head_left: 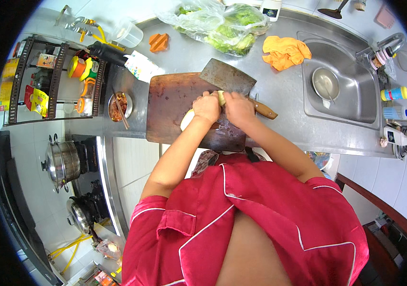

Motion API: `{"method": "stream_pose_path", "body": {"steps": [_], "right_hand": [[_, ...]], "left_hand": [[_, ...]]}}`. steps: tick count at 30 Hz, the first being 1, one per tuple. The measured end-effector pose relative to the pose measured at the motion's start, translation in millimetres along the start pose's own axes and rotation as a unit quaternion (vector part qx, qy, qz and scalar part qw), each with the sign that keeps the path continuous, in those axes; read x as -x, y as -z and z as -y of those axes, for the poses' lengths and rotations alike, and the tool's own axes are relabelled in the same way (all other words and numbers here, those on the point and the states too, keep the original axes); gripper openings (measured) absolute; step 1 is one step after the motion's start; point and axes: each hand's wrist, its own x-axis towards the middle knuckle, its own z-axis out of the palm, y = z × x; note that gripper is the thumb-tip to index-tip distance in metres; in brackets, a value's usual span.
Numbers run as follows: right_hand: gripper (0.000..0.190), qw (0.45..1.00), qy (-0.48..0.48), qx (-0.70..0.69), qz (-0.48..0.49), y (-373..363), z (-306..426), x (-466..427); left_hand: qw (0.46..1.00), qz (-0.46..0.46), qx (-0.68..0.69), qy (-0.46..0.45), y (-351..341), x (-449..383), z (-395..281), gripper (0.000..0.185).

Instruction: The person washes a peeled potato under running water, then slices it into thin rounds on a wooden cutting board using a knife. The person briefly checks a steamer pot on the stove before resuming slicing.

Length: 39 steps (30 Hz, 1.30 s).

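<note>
Both my hands meet over a wooden cutting board (175, 89). My left hand (206, 107) and my right hand (238, 107) grip a pale yellow piece of food (221, 98) between them; its exact kind is unclear. Another pale piece (187, 119) lies on the board beside my left wrist, partly hidden by it. A cleaver (228, 75) with a dark, stained blade rests across the board's far right corner. Near my right hand, a wooden handle (266, 110) sticks out past the board's right edge; whether it belongs to the cleaver is hidden by my hand.
Left of the board stands a metal bowl (129, 107) of chopped reddish food with chopsticks (120, 109) across it. Behind are bagged leafy greens (230, 35) and an orange cloth (284, 52). The sink (353, 107), holding a metal bowl (325, 84), is at right; a spice rack (56, 78) stands left.
</note>
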Motion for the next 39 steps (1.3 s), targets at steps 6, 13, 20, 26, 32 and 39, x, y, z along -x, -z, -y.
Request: {"method": "stream_pose_path", "body": {"steps": [6, 13, 20, 26, 32, 39], "right_hand": [[0.062, 0.995, -0.067, 0.076, -0.002, 22.2, -40.1, 13.3], [0.062, 0.997, -0.070, -0.016, -0.027, 46.1, -41.5, 16.4], [0.033, 0.929, -0.179, -0.311, 0.089, 84.9, -17.0, 44.7], [0.026, 0.976, -0.099, -0.109, 0.163, 86.7, -14.8, 49.6], [0.027, 0.982, -0.100, -0.012, 0.158, 88.5, 16.2, 54.5], [0.030, 0.992, -0.060, 0.062, 0.088, 84.5, 55.7, 77.3]], "left_hand": [[1.000, 0.018, -0.010, -0.011, 6.6, -12.8, -5.4, 0.023], [0.996, 0.033, 0.037, 0.074, 48.2, 39.4, -2.9, 0.102], [0.979, 0.000, 0.137, 0.150, 25.4, 87.8, 41.6, 0.101], [0.985, -0.042, 0.143, -0.089, 25.1, 88.3, 73.1, 0.081], [0.967, -0.116, 0.085, -0.208, 29.3, 85.4, 72.6, 0.080], [0.920, -0.282, 0.133, -0.239, -9.4, 104.6, 68.6, 0.053]]}}
